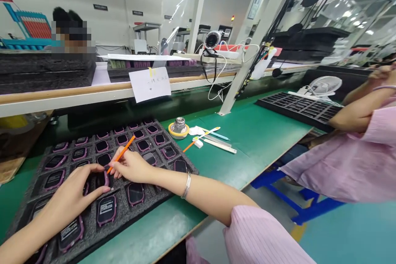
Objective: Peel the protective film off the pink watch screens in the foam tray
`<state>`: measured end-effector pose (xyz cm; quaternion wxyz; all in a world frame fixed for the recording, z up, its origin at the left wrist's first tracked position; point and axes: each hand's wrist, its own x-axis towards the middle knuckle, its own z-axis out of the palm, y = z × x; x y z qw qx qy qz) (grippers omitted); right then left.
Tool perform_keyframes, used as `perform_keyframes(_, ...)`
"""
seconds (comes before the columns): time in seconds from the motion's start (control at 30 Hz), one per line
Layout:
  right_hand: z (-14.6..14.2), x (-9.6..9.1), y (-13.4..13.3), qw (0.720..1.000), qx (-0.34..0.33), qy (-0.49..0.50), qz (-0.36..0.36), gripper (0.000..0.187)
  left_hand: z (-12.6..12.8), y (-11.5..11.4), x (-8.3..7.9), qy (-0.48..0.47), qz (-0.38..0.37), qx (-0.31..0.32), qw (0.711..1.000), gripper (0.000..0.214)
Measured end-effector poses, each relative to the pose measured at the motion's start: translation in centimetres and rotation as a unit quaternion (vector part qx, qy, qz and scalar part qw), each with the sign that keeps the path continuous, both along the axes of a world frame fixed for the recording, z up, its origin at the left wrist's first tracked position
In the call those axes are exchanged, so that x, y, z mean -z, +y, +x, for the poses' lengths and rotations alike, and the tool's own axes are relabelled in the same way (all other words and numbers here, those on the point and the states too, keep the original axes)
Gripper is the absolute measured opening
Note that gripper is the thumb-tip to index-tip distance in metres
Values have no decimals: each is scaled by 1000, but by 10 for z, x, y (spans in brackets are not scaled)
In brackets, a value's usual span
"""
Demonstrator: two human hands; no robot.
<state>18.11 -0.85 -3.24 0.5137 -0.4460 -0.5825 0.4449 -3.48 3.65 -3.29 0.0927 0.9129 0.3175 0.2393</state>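
My left hand (72, 194) rests over a dark grey foam tray (89, 151), with its fingertips pinching the purple rim of a small black-faced device (106, 179), possibly a smartwatch body. My right hand (131, 166) grips a thin orange stick (121, 154), whose tip is at that same device, next to my left fingers. Several matching devices with purple rims sit in rows of foam pockets, some face up and some showing a label, like the one (107, 210) near my left hand. A silver bangle circles my right wrist.
To the right of the tray on the green bench are a metal bottle on a yellow tape roll (178, 128) and flat tools on white wipes (213, 140). A co-worker's pink sleeves (349, 161) and a second dark tray (300, 106) are at right, beneath a shelf.
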Motion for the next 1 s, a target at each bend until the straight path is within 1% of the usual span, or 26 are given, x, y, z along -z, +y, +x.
perform_keyframes(0.03,1,-2,-2,1000,8,15,1,17,2,-9,-3,-4,12,-1,1000,56)
perform_keyframes(0.1,2,-5,-11,998,31,47,2,17,5,-31,-10,9,19,12,1000,43)
perform_keyframes(0.17,2,-7,-26,996,48,73,2,21,6,-55,-14,57,-1,66,996,29)
perform_keyframes(0.2,2,-7,-35,995,50,82,0,24,6,-65,-16,75,-5,82,994,27)
perform_keyframes(0.3,2,-2,-57,995,46,93,-5,33,3,-84,-17,80,-11,64,995,25)
perform_keyframes(0.4,2,5,-66,995,33,89,-11,39,-6,-89,-16,54,-10,48,997,25)
perform_keyframes(0.5,0,7,-68,997,8,74,-20,41,-12,-92,-14,22,8,57,998,27)
perform_keyframes(0.67,-6,10,-72,999,-32,34,-24,37,-10,-98,-10,-3,65,65,996,22)
perform_keyframes(0.7,-7,10,-72,999,-37,28,-23,35,-9,-98,-10,-5,62,65,996,21)
perform_keyframes(0.77,-7,12,-73,999,-43,17,-20,33,-9,-100,-9,-14,27,57,998,23)
perform_keyframes(0.87,-6,13,-74,999,-46,1,-12,31,-10,-101,-7,-33,-37,24,998,39)
perform_keyframes(0.93,-6,13,-75,999,-45,-11,-5,31,-10,-101,-5,-38,-54,6,998,45)
perform_keyframes(1.0,-7,11,-76,999,-45,-23,0,30,-11,-99,-4,-39,-65,1,997,46)
